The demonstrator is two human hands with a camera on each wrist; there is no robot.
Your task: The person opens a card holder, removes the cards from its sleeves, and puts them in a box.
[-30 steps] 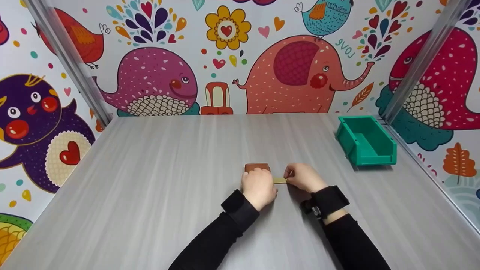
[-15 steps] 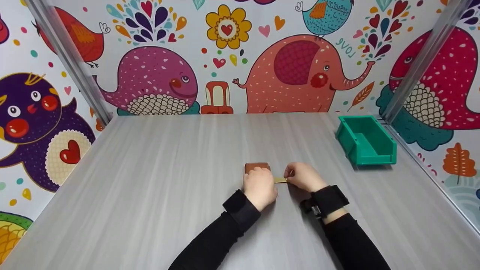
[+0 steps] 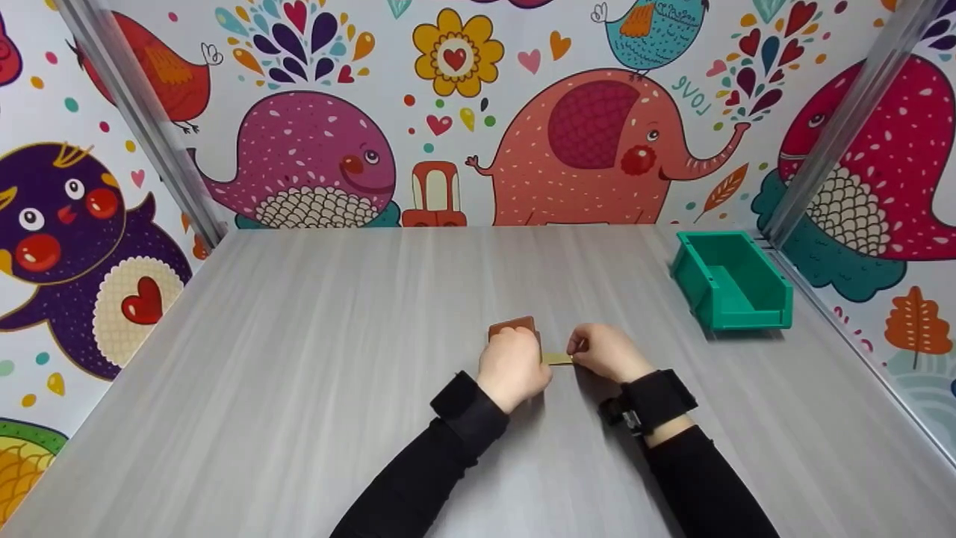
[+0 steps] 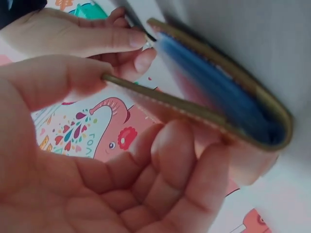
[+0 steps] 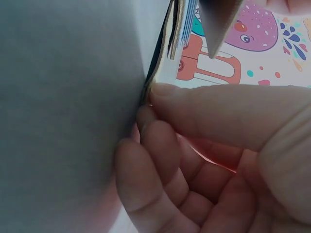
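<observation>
A small brown card holder (image 3: 523,324) lies partly open on the table, mostly hidden beneath my left hand (image 3: 511,368). In the left wrist view, that hand's thumb and fingers hold the raised upper cover (image 4: 165,103). Bluish clear sleeves (image 4: 218,82) show between the covers. My right hand (image 3: 609,353), just to the right, pinches the end of the tan lower part (image 3: 556,359) between thumb and fingertips, close to the tabletop. The right wrist view shows layered edges (image 5: 170,43) of the holder running up from that pinch.
A green open-front bin (image 3: 750,317) stands at the table's back right, beside the side wall. Walls with printed cartoon animals and metal corner posts (image 3: 844,127) bound the grey table (image 3: 314,336) at the back and sides.
My left hand has shifted slightly left and tilted, and the brown cover under it has turned and lifted a little. The right hand keeps its pinch in nearly the same place.
</observation>
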